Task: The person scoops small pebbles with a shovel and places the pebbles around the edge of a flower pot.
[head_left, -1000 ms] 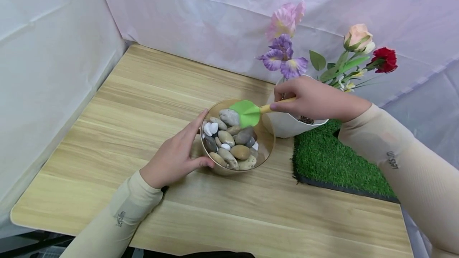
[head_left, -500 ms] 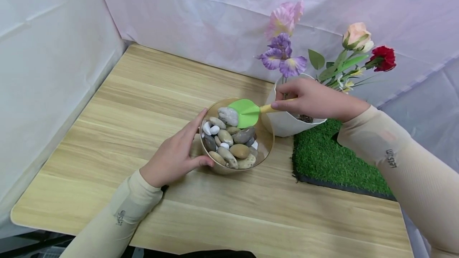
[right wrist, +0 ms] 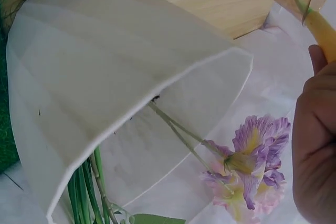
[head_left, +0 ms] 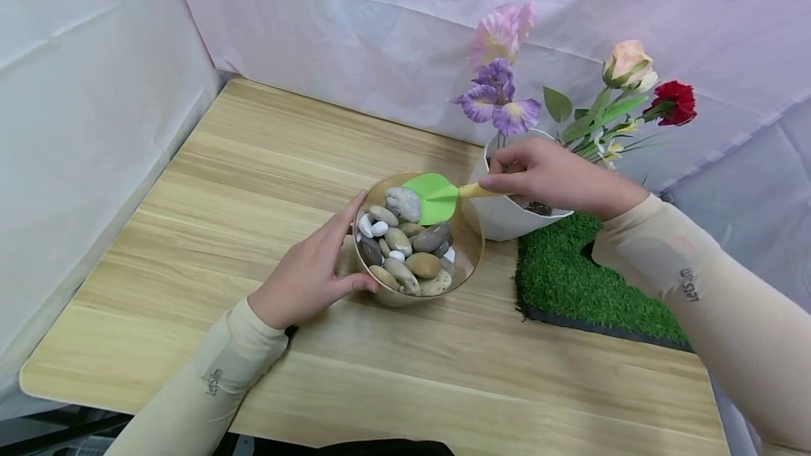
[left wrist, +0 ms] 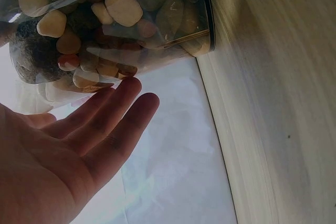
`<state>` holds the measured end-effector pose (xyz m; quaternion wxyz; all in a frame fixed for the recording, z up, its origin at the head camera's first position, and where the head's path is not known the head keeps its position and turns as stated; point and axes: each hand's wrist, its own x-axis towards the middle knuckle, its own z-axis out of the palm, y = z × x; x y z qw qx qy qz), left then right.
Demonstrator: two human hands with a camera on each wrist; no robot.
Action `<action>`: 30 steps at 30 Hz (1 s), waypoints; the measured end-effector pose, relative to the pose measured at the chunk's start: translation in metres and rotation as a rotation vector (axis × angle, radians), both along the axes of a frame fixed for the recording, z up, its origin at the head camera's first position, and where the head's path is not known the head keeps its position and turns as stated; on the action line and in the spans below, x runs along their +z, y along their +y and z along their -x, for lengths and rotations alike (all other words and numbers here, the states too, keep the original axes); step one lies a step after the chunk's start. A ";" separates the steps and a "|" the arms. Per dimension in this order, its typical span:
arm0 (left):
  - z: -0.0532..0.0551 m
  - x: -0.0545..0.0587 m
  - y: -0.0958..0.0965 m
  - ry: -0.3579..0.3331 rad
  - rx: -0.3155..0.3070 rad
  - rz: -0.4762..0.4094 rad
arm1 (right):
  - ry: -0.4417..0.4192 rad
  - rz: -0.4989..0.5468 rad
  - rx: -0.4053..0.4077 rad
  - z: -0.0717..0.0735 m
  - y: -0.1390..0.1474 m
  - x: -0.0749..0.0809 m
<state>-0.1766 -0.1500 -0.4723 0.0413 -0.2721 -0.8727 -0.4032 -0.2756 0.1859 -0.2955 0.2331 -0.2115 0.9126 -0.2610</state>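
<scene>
A clear amber-tinted bowl point(head_left: 469, 248) stands on the table, filled with pebbles point(head_left: 423, 265) in grey, tan and white. My left hand point(head_left: 310, 269) rests against its left side, thumb near the front rim. The left wrist view shows the fingers point(left wrist: 118, 145) extended, tips at the bowl wall. With my right hand point(head_left: 551, 178) I grip the yellow handle of a small trowel point(head_left: 437, 201). Its green blade lies inside the bowl, at the back right, beside a large grey stone point(head_left: 403, 204). In the right wrist view, the handle point(right wrist: 321, 32) shows above the curled fingers.
Behind and below my right hand stands a white pot point(head_left: 497, 220) with dark soil, a purple iris point(head_left: 497, 100), a pink flower, a peach rose point(head_left: 627, 62) and a red carnation point(head_left: 674, 103). A green turf mat point(head_left: 589, 294) lies at the right of the wooden table point(head_left: 241, 160).
My right hand and the trowel have shifted only slightly; the blade stays beside the large grey stone. My left hand stays at the bowl.
</scene>
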 end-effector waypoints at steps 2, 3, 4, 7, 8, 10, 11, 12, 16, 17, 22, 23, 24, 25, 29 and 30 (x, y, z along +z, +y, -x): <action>0.000 -0.001 0.000 0.000 0.000 -0.002 | 0.004 0.011 -0.014 -0.001 0.001 -0.001; 0.000 0.000 0.000 -0.001 0.001 -0.001 | 0.006 0.015 -0.021 -0.002 0.001 -0.001; 0.000 -0.001 0.000 -0.002 0.001 -0.001 | 0.003 0.019 -0.032 -0.003 0.001 0.000; 0.000 0.000 0.000 -0.006 0.002 0.002 | -0.029 0.039 -0.064 -0.005 0.004 0.001; 0.000 0.000 0.000 -0.007 0.003 0.004 | -0.049 0.045 -0.079 -0.005 0.004 0.002; 0.000 0.000 0.000 -0.008 0.003 0.006 | -0.089 0.055 -0.096 -0.006 0.007 0.002; 0.000 0.000 0.000 -0.009 0.003 0.006 | -0.109 0.060 -0.101 -0.006 0.008 0.001; 0.000 0.000 0.000 -0.009 0.003 0.007 | -0.125 0.063 -0.103 -0.006 0.009 0.001; 0.000 0.000 0.000 -0.013 0.003 0.005 | -0.170 0.069 -0.105 -0.005 0.013 -0.001; 0.000 0.000 0.000 -0.014 0.003 0.006 | -0.177 0.070 -0.106 -0.006 0.014 -0.002; 0.000 -0.001 0.000 -0.014 0.005 0.005 | -0.214 0.086 -0.106 -0.005 0.017 -0.002; 0.000 -0.001 0.000 -0.014 0.005 0.005 | -0.225 0.093 -0.109 -0.005 0.017 -0.002; 0.000 -0.001 0.000 -0.014 0.004 0.004 | -0.237 0.101 -0.110 -0.005 0.019 -0.003; 0.000 -0.002 0.000 -0.013 0.005 0.004 | -0.246 0.108 -0.111 -0.005 0.020 -0.004; 0.001 -0.001 0.000 -0.013 0.008 0.006 | -0.284 0.145 -0.125 -0.005 0.026 -0.008; 0.001 -0.001 0.000 -0.013 0.008 0.006 | -0.288 0.155 -0.122 -0.005 0.027 -0.009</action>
